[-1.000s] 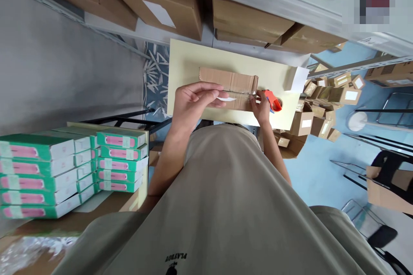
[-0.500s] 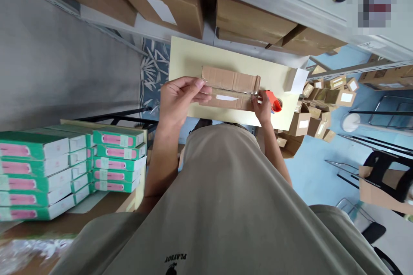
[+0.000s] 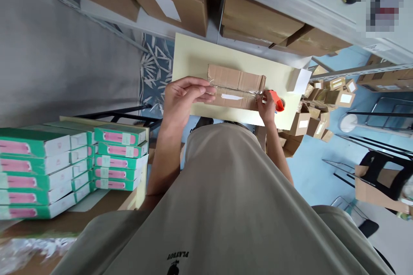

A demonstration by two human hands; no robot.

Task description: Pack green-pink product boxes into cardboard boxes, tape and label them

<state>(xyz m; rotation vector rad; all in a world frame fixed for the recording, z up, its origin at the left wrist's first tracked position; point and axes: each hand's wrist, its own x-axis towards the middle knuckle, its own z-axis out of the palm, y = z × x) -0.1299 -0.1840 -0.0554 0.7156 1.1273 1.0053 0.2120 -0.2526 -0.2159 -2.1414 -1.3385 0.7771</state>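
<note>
A small brown cardboard box [image 3: 238,80] lies on a pale yellow table top [image 3: 193,58]. Clear tape runs along its centre seam beside a white label. My left hand [image 3: 183,99] rests at the box's left end, with the fingers pinched together on the tape end there. At the box's right end my right hand [image 3: 266,106] grips a red tape dispenser [image 3: 275,99].
Stacks of green and pink boxes [image 3: 119,157] stand on a surface at the left. Large cardboard cartons [image 3: 261,19] fill the shelf behind the table. Many small cartons [image 3: 318,107] lie on the blue floor at the right, near black chair frames [image 3: 371,146].
My left hand slid leftward along the box, from near the middle of the seam to its left end. The right hand stayed at the right end with the dispenser.
</note>
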